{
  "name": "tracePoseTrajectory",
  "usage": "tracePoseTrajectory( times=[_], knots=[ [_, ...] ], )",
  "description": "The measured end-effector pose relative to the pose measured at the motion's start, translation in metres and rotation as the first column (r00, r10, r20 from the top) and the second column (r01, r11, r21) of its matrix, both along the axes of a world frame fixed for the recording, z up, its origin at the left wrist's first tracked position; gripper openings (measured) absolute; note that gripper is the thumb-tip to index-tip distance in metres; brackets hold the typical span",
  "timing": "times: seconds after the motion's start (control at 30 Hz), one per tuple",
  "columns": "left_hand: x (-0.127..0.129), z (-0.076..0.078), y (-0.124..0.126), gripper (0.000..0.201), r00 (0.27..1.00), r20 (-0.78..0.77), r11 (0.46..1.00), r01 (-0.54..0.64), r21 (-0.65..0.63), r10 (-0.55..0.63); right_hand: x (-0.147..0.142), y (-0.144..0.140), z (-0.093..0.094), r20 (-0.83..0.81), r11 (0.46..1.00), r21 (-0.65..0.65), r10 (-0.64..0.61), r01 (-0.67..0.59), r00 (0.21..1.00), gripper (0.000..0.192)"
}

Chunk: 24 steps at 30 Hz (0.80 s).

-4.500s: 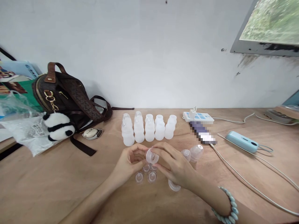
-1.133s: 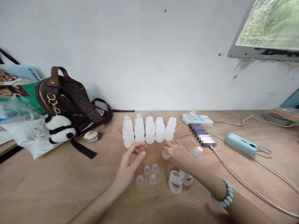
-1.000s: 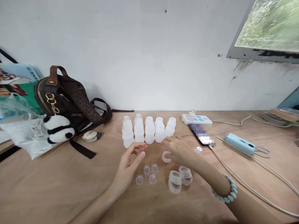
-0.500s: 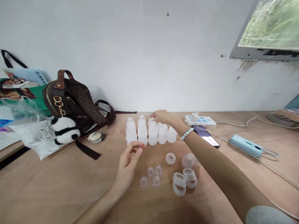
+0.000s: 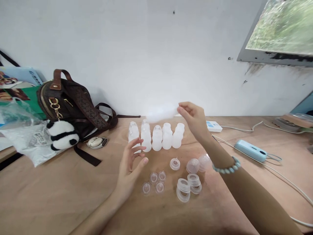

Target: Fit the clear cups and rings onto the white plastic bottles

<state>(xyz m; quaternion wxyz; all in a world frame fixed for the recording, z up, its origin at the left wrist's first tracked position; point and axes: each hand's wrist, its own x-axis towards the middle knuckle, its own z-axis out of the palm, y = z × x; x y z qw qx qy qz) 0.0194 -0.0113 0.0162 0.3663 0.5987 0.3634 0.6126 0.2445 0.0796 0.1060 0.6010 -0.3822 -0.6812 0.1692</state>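
My right hand (image 5: 192, 116), with a bead bracelet on its wrist, pinches one end of a white baby bottle (image 5: 161, 112), lifted above the rows and smeared by motion. Below it stand frosted baby bottles (image 5: 167, 138) in several short rows; clear domed tops show on the left rows. My left hand (image 5: 129, 160) hovers open, fingers apart, before the leftmost bottles. Beside it on the table lie several clear teats (image 5: 153, 178). To their right are a collar with a teat (image 5: 174, 164), clear domed caps (image 5: 193, 165) and several screw rings (image 5: 183, 186).
A brown backpack (image 5: 80, 101) with a panda plush (image 5: 64, 134) leans at the left beside a plastic bag (image 5: 31, 147). A mouse (image 5: 96, 142) lies near its strap. At the right are a power strip (image 5: 214, 126), cables and a blue power bank (image 5: 250, 150).
My right hand has lifted a bottle from the middle row and moved right and up with it. My left hand has shifted slightly left, its fingers spreading. The view has turned slightly.
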Motion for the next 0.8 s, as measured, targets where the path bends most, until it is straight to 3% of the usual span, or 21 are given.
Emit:
tracePoseTrajectory(
  times=[0.1,0.2,0.27,0.33,0.4,0.47,0.53,0.6,0.7,0.73,0.8],
  knots=[
    [0.001,-0.004,-0.002,0.071,0.993,0.029,0.993,0.109,0.032,-0.11,-0.006,-0.04,-0.02,-0.073,0.969,-0.143,0.191,-0.2,0.979,0.024],
    [0.002,-0.007,-0.005,0.057,0.994,-0.034,0.993,0.107,-0.047,-0.108,-0.009,-0.064,-0.042,-0.006,0.928,-0.239,0.292,-0.285,0.956,0.022],
    [0.002,-0.008,-0.005,0.046,0.994,-0.076,0.995,0.069,-0.075,-0.075,-0.004,-0.067,-0.054,0.103,0.935,-0.252,0.282,-0.249,0.954,0.027],
    [0.002,-0.007,-0.003,0.044,0.996,-0.075,0.996,0.031,-0.084,-0.038,0.003,-0.065,-0.064,0.291,0.97,-0.215,0.175,-0.113,0.941,0.032],
    [0.003,-0.005,-0.001,0.043,0.999,-0.047,0.993,-0.001,-0.12,-0.005,0.008,-0.061,-0.073,0.57,0.989,-0.138,0.032,0.057,0.821,0.032],
    [0.003,-0.003,0.003,0.043,1.0,-0.021,0.987,-0.024,-0.159,0.021,0.008,-0.059,-0.083,0.826,0.986,-0.077,-0.018,0.145,0.564,0.029],
    [0.004,-0.002,0.005,0.044,0.999,-0.01,0.983,-0.032,-0.181,0.03,0.005,-0.06,-0.092,0.936,0.985,-0.073,0.014,0.154,0.353,0.027],
    [0.004,-0.001,0.007,0.045,1.0,-0.008,0.98,-0.028,-0.195,0.027,0.002,-0.061,-0.097,0.956,0.985,-0.094,0.048,0.145,0.289,0.024],
    [0.004,0.0,0.007,0.046,1.0,-0.002,0.975,-0.009,-0.22,0.009,0.001,-0.062,-0.096,0.938,0.986,-0.08,0.026,0.143,0.345,0.02],
    [0.004,0.001,0.007,0.047,1.0,0.0,0.973,-0.001,-0.232,0.001,0.003,-0.062,-0.093,0.906,0.989,-0.064,0.001,0.134,0.424,0.021],
    [0.004,0.003,0.006,0.046,1.0,0.002,0.964,0.017,-0.267,-0.017,0.006,-0.063,-0.087,0.746,0.995,-0.022,-0.047,0.094,0.664,0.027]
  ],
)
